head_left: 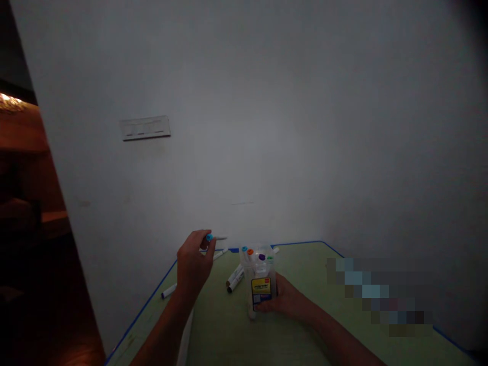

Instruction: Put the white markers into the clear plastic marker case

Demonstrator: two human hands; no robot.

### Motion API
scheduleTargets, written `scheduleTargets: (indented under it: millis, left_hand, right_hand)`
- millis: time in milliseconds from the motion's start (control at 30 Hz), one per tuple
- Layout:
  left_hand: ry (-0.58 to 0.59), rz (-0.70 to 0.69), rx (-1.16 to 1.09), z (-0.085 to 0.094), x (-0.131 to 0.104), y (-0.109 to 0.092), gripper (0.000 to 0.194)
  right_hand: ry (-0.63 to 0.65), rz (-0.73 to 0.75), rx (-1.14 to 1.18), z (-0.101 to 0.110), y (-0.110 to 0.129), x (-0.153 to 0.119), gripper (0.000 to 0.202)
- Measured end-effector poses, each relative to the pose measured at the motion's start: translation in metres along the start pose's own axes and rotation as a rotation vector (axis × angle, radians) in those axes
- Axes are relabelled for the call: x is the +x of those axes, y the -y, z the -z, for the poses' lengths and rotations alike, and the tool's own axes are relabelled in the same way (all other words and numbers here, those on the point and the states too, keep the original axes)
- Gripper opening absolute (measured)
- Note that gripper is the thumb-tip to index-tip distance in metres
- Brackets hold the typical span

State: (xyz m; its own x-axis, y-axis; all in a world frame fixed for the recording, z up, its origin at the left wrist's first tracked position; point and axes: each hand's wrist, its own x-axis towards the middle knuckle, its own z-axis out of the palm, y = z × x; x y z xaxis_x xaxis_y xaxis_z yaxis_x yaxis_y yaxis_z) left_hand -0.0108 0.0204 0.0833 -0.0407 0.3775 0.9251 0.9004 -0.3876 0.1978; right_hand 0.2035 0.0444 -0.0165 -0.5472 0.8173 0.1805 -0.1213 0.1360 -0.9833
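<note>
My left hand [195,256] is raised above the left part of the table, fingers pinched round a marker [209,237]. The marker's light blue end faces me, and its pale barrel points right. My right hand [284,296] is wrapped round a clear plastic marker case [248,292] from the right side. A yellow and dark label [261,292] is on the case's front. Inside stand several markers with blue, orange [250,252], purple and green ends. The case is upright; whether its base touches the table I cannot tell.
Loose markers [235,277] lie left of the case, and another with a dark end [168,292] rests by the left edge. A long white strip [185,341] is partly under my left forearm. The green table [305,274] has blue edging and meets a plain wall [282,127]. Pixelation covers the right side.
</note>
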Motion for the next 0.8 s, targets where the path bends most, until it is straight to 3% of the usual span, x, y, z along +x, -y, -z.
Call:
scheduleTargets:
  millis: [100, 200, 367, 467, 533, 633, 800]
  left_hand:
    - [-0.115, -0.179, -0.023, 0.017, 0.006, -0.025, 0.013]
    - [-0.146, -0.259, -0.035, 0.028, 0.005, -0.037, 0.01]
    - [-0.208, -0.219, -0.072, 0.051, 0.01, -0.053, 0.014]
    - [-0.195, -0.186, -0.126, 0.055, 0.021, -0.069, 0.018]
    - [-0.141, -0.199, -0.179, 0.046, 0.029, -0.078, 0.02]
    - [0.006, -0.167, -0.252, 0.018, 0.036, -0.082, 0.023]
    - [0.462, -0.02, -0.212, -0.028, 0.023, -0.071, 0.019]
  right_hand:
    - [0.021, 0.02, 0.014, 0.001, -0.004, 0.002, 0.061]
    - [0.018, 0.04, 0.013, 0.001, -0.006, 0.003, 0.06]
    - [0.036, 0.035, 0.057, 0.004, -0.009, 0.005, 0.065]
    - [0.031, 0.045, 0.057, 0.005, -0.009, 0.005, 0.067]
    - [0.021, 0.043, 0.056, 0.004, -0.008, 0.004, 0.066]
    - [0.007, 0.036, 0.086, 0.001, -0.004, 0.003, 0.067]
    - [-0.003, 0.028, 0.139, -0.001, 0.0, 0.004, 0.07]
